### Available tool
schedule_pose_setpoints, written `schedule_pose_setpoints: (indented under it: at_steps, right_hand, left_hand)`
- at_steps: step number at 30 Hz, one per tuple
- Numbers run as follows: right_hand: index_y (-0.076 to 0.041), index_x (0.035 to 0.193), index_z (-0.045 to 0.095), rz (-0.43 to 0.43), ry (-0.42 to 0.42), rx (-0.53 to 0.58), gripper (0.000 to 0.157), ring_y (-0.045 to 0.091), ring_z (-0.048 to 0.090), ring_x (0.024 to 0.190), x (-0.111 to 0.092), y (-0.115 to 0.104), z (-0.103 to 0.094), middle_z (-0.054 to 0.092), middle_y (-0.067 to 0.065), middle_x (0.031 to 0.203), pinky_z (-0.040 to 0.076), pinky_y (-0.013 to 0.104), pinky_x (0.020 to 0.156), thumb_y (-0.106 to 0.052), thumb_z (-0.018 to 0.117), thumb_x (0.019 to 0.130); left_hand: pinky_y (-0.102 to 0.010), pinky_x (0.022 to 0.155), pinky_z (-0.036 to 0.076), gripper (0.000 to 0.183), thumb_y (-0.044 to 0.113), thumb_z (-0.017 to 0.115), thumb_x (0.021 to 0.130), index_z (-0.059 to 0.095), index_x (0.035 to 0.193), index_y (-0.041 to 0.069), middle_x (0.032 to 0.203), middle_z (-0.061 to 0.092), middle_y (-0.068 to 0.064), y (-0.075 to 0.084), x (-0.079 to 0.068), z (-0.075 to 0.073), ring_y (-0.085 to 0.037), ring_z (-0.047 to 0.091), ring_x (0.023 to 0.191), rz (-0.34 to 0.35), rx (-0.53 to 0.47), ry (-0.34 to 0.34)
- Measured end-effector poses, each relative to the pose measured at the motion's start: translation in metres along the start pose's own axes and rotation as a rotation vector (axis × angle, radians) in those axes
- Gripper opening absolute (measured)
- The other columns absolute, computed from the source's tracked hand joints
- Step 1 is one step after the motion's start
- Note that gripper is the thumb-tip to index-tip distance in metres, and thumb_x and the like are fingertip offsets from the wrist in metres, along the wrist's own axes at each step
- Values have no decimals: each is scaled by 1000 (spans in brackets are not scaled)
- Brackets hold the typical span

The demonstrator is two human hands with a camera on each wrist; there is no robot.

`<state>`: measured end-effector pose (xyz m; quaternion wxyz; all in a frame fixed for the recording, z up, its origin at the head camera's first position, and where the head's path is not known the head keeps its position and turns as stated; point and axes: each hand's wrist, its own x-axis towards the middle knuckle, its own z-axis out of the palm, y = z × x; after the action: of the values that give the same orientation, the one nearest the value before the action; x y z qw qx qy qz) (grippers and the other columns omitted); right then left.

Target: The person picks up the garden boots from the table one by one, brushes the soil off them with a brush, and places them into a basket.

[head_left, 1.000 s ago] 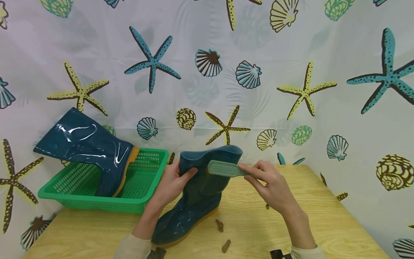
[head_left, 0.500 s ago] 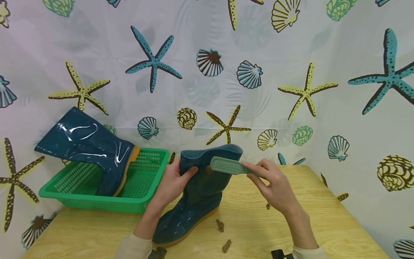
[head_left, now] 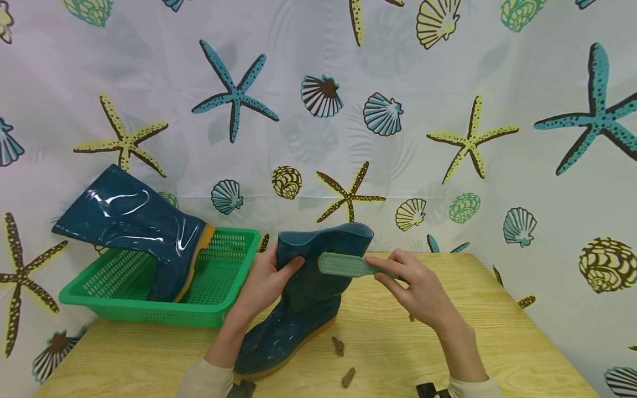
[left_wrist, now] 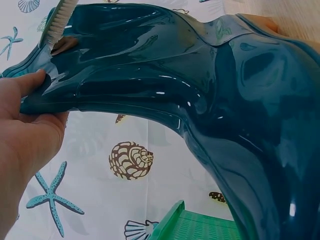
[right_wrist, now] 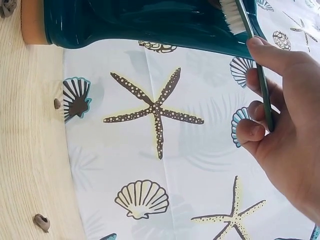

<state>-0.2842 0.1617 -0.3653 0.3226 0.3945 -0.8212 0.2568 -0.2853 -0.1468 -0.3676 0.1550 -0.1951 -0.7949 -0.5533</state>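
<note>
A glossy dark-blue rain boot (head_left: 302, 296) stands on the table, its shaft upright and its toe toward the lower left. My left hand (head_left: 264, 282) grips the top of the shaft on its left side, thumb on the outside. In my right hand (head_left: 418, 284) is the handle of a pale green brush (head_left: 343, 265), held across the upper shaft. Its white bristles (left_wrist: 59, 25) face the boot in the left wrist view, beside a brown smear (left_wrist: 65, 45). From the right wrist, the fingers curl round the thin green handle (right_wrist: 265, 100).
A green plastic basket (head_left: 144, 316) stands at the left with a second blue boot (head_left: 134, 213) lying tilted in it. Small brown clods (head_left: 338, 346) lie on the wooden table (head_left: 398, 354) beside the boot. A shell-patterned cloth (head_left: 318, 138) hangs behind.
The brush lifted slightly up and right half a second ago, then came down and left across the shaft. The left hand and the boot have stayed in place.
</note>
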Motion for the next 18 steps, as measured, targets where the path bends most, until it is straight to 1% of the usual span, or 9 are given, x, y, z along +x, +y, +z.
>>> schedule_pose_setpoints:
  at_steps: [4,9,14,18]
  right_hand:
    - [-18,126,70,-4,-21,12,43,2,38,75,-1,0,-2,52,-12,87,34,17,62,-3,74,86]
    - [-17,126,70,-15,-21,40,44,0,37,75,0,0,-4,52,-12,87,34,17,62,-1,74,85]
    - [-13,127,69,-27,13,73,47,1,38,77,2,0,-6,52,-9,86,35,20,64,4,73,83]
    - [-13,127,69,-33,53,55,48,4,39,76,2,1,-4,52,-7,85,33,19,64,4,74,83]
  left_hand:
    - [-40,84,57,35,24,66,97,59,129,13,122,70,-11,0,0,-1,-24,69,106,3,1,1]
    - [-44,88,57,36,25,65,97,58,130,12,124,69,-12,-1,1,-1,-26,68,109,1,-9,-1]
    - [-44,88,57,35,24,66,97,58,129,12,122,69,-12,-1,1,-1,-26,68,109,6,-2,4]
    - [-40,85,57,34,23,66,97,59,128,12,120,70,-11,-1,1,0,-25,68,106,15,6,0]
